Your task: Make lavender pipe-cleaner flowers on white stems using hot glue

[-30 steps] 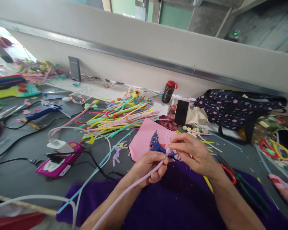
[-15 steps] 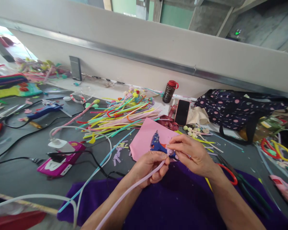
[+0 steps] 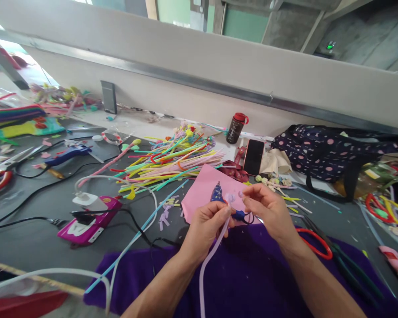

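Note:
My left hand point(image 3: 212, 223) is closed in a pinch around a long lilac pipe cleaner point(image 3: 204, 274), whose lower end hangs toward me. At its upper tip, just above the fingers, is a small lilac flower-like cluster point(image 3: 230, 198). Close by on the right, my right hand point(image 3: 267, 207) pinches a tiny lilac piece point(image 3: 240, 194) between thumb and fingertips, apart from the cluster. Behind both hands a blue glue gun point(image 3: 216, 193) lies on a pink sheet point(image 3: 199, 190), partly covered by my left hand. Short lilac cuttings point(image 3: 164, 217) lie left of the sheet.
Beyond the sheet lies a heap of coloured pipe cleaners point(image 3: 172, 163). A bottle point(image 3: 236, 128), a phone point(image 3: 254, 157) and a patterned bag point(image 3: 325, 152) stand or lie behind. Left is a magenta power strip point(image 3: 89, 223) with cords; right, red-handled scissors point(image 3: 315, 243) rest on purple cloth point(image 3: 252, 274).
My right hand has drawn back from the lilac cluster, now with a tiny lilac piece showing at its fingertips. The pipe cleaner's hanging end has swung right, and the view has shifted slightly.

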Tool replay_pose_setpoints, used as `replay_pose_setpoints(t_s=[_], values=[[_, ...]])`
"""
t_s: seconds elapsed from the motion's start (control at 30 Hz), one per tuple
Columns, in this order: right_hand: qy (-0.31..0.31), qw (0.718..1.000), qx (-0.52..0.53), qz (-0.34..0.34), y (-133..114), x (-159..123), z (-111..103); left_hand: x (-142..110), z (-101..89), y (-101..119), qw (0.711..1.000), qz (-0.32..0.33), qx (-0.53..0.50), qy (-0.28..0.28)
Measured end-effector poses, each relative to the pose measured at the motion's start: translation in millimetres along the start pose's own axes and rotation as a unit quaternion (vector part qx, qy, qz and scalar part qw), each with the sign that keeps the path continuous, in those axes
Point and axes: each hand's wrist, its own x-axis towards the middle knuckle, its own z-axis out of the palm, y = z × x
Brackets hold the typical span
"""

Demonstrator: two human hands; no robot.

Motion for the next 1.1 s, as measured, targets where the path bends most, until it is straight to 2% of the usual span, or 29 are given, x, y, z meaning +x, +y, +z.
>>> replay_pose_setpoints(t_s=[0.1, 0.23, 0.47, 1.1], values=[[-0.007, 1.000, 0.002, 0.015, -2.6, -3.9, 7.0, -1.2, 1.5, 1.5, 0.998, 0.023, 0.047, 0.022], [-0.012, 1.000, -0.019, -0.004, -6.3, -8.0, 12.2, -1.9, 2.3, 2.9, 0.994, 0.032, 0.097, 0.026], [-0.012, 0.998, -0.063, -0.027, -3.3, -6.8, 11.9, -2.0, 2.9, 1.8, 0.989, 0.049, 0.138, 0.019], [-0.031, 0.996, -0.073, -0.035, 0.6, -3.5, 12.7, -1.8, -1.6, -1.9, 0.952, 0.124, 0.279, 0.024]])
